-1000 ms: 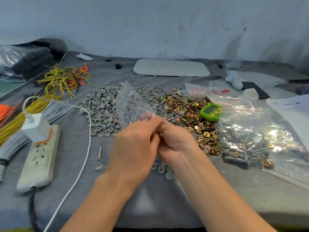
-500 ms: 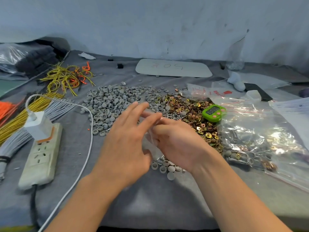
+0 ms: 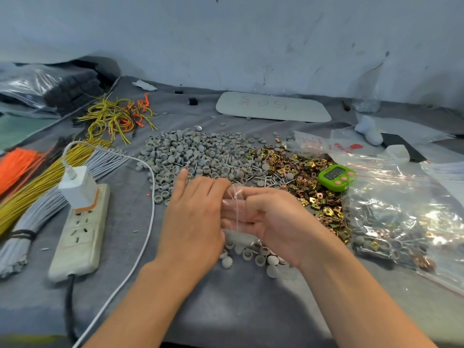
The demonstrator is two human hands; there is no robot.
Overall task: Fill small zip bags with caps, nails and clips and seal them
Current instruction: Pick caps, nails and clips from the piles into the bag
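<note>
A small clear zip bag [image 3: 234,209] lies low over the table between my hands. My right hand [image 3: 273,219] curls its fingers round the bag from the right. My left hand [image 3: 193,217] lays straight fingers across the bag's top edge; its thumb is hidden. Just beyond the hands spreads a heap of grey caps [image 3: 195,154]. Thin nails [image 3: 263,172] lie mixed in at its right side. Gold clips [image 3: 308,177] lie in a pile to the right of them. A few loose caps [image 3: 261,259] sit under my right wrist.
A large clear bag of filled packets [image 3: 401,217] lies at right, with a green timer [image 3: 336,177] beside it. A power strip [image 3: 80,229] with a white charger [image 3: 77,187] and cable lies at left, beside bundled yellow and grey wires [image 3: 37,182]. A white board [image 3: 273,106] rests near the wall.
The bag stood upright above my hands a second ago; it has since been brought down flat between them. My left fingers have straightened over it.
</note>
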